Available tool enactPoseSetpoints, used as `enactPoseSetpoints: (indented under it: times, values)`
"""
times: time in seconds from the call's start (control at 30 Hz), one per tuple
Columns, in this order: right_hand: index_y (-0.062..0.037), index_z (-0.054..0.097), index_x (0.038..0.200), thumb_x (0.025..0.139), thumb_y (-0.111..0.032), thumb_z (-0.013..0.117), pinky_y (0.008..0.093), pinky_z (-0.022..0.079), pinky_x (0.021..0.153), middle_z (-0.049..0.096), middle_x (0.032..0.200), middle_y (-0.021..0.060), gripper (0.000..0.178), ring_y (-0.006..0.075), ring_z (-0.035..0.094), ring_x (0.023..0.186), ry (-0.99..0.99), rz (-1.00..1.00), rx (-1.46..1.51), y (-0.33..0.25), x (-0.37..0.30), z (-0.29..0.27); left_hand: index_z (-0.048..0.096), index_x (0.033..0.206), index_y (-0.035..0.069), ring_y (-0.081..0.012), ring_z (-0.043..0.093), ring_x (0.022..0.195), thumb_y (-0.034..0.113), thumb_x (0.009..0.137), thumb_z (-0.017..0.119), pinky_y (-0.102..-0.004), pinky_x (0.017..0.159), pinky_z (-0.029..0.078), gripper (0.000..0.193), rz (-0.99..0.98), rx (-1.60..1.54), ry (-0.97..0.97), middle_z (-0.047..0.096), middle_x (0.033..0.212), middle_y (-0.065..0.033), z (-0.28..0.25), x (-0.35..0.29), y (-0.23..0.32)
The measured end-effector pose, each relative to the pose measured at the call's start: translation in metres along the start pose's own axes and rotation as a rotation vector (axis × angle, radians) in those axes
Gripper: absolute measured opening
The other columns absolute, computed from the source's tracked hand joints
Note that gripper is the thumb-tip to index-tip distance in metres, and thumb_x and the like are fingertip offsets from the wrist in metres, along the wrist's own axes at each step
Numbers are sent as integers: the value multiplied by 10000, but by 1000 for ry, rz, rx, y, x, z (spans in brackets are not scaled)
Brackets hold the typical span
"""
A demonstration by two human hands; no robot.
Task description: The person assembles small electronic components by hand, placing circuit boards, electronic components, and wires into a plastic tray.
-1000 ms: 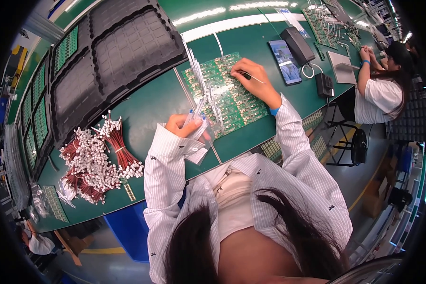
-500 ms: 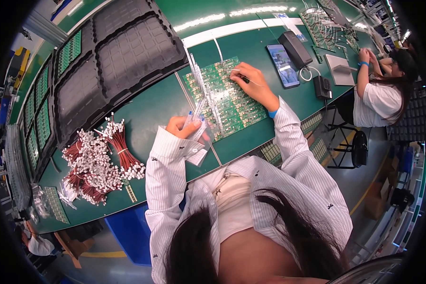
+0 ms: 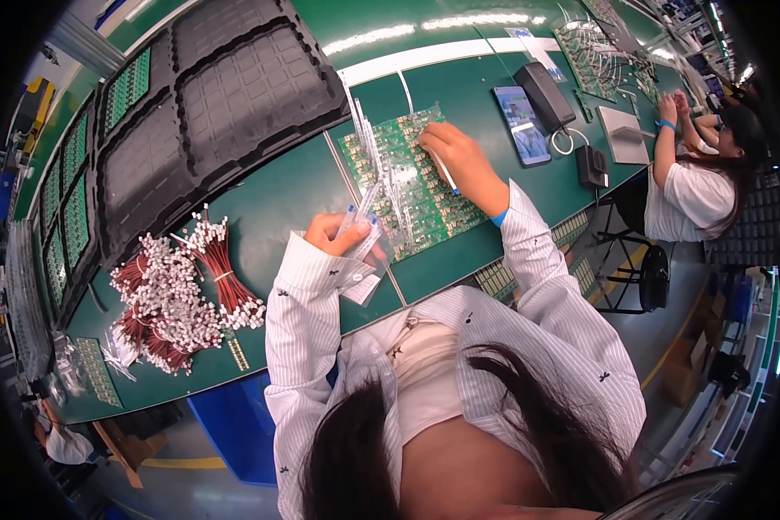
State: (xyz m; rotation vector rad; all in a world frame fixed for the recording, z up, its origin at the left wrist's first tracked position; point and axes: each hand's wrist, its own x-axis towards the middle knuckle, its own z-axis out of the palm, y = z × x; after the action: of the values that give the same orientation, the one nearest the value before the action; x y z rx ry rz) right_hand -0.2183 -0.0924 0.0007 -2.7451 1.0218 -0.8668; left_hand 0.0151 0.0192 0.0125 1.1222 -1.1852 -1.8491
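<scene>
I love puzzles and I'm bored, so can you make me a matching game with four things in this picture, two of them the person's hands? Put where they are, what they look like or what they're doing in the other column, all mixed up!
Things:
1. left hand
2. smartphone
3. right hand
4. wire bundles

Clues:
A. lying on the table, screen lit
B. dark red with white ends
C. holding a clear plastic bag
D. over the green circuit board, with a thin white strip

Right pairs: 1-C, 2-A, 3-D, 4-B
</scene>
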Motion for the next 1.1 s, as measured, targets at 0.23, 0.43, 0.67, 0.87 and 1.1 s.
enactPoseSetpoints:
  times: [0.23, 0.43, 0.67, 0.87, 1.1]
  values:
    - [0, 533, 875, 660, 29, 498, 360, 453, 668, 525, 873, 106, 220, 292, 532, 824, 9, 24, 18, 0, -3, 2, 589, 952, -38, -130, 575, 641, 279, 848, 505, -246, 584, 459, 344, -59, -12, -4, 626, 726, -95, -3, -3, 8]
    - [-19, 553, 898, 704, 21, 552, 367, 456, 726, 556, 943, 128, 198, 312, 546, 870, -5, 88, 65, 3, -7, 2, 584, 984, -41, -138, 574, 651, 278, 848, 498, -252, 600, 460, 357, -57, -13, -6, 623, 732, -102, -4, -3, 8]
    - [-36, 551, 981, 776, -41, 522, 361, 438, 742, 565, 948, 127, 208, 308, 535, 874, 307, 311, 35, 5, -41, -18, 582, 982, -40, -144, 578, 642, 285, 845, 503, -258, 599, 464, 362, -75, -23, 6, 624, 732, -106, -6, -4, 7]
    - [-30, 536, 1024, 772, -48, 516, 361, 361, 856, 586, 970, 108, 253, 272, 524, 926, 458, 653, -338, 22, -107, -53, 579, 976, -46, -147, 581, 630, 285, 845, 508, -259, 585, 467, 363, -61, 0, 9, 624, 728, -108, -5, -3, 8]
    - [-22, 460, 1138, 796, -96, 514, 430, 226, 980, 539, 1105, 110, 354, 274, 478, 1038, 331, 694, -310, 29, -111, -47, 583, 975, -49, -144, 582, 629, 269, 851, 500, -253, 588, 466, 351, -54, -10, -23, 625, 719, -106, -3, -3, 8]
